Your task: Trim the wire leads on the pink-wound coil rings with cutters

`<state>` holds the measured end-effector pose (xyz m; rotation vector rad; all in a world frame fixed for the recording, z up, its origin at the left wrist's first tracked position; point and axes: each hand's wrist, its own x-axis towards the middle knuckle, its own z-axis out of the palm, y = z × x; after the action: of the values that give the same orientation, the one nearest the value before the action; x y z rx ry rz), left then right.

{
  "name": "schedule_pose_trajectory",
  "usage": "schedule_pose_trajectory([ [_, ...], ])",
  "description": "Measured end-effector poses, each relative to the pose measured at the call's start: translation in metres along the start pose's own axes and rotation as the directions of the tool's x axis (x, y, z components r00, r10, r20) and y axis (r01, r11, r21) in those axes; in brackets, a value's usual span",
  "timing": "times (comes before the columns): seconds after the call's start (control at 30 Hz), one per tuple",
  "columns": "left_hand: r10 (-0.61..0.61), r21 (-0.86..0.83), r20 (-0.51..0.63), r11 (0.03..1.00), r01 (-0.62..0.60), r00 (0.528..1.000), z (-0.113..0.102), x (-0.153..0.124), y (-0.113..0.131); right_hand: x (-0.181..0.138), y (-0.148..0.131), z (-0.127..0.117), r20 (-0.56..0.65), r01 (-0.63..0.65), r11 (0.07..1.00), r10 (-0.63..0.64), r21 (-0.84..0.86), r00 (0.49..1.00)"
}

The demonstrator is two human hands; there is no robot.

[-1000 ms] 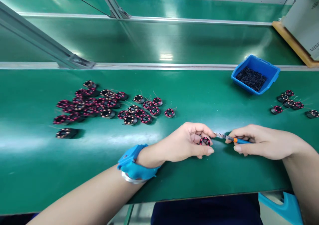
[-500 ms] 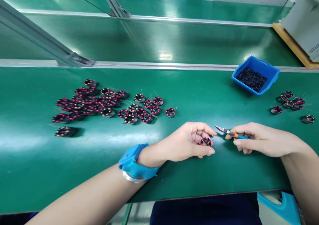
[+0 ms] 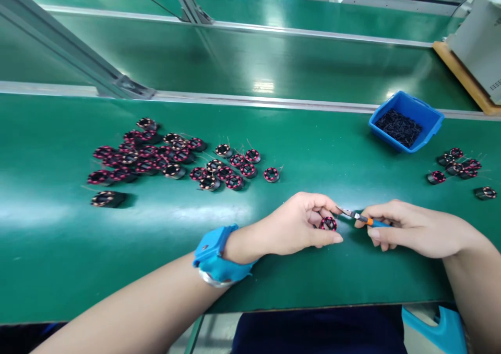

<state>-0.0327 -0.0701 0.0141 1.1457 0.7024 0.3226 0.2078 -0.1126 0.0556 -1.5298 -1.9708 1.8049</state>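
Coil [image 3: 329, 223], pinched in the left hand [image 3: 301, 228] near the front edge of the bench [image 3: 274, 281], lies just left of the leftward-pointing cutters [image 3: 362, 219] gripped in the right hand [image 3: 407, 228].

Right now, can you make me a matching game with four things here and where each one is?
Things:
1 blue bin
2 blue wristband
3 cutters
4 red coil

Places:
A in the right hand
B in the left hand
C on the left wrist
D at the back right of the table, holding black bits

Pairs: 1-D, 2-C, 3-A, 4-B.
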Motion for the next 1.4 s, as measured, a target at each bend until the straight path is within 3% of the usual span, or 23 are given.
schedule_pose_trajectory([
  [1.0,-0.086,0.102,-0.033,0.991,0.089,0.996,0.001,-0.001,0.002,-0.002,-0.007,-0.002,0.054,0.003,0.994,0.003,-0.110,0.999],
  [1.4,-0.091,0.063,-0.041,0.994,0.094,0.995,0.001,-0.001,0.000,-0.003,-0.009,-0.002,0.049,0.016,0.992,-0.010,-0.121,0.999],
])
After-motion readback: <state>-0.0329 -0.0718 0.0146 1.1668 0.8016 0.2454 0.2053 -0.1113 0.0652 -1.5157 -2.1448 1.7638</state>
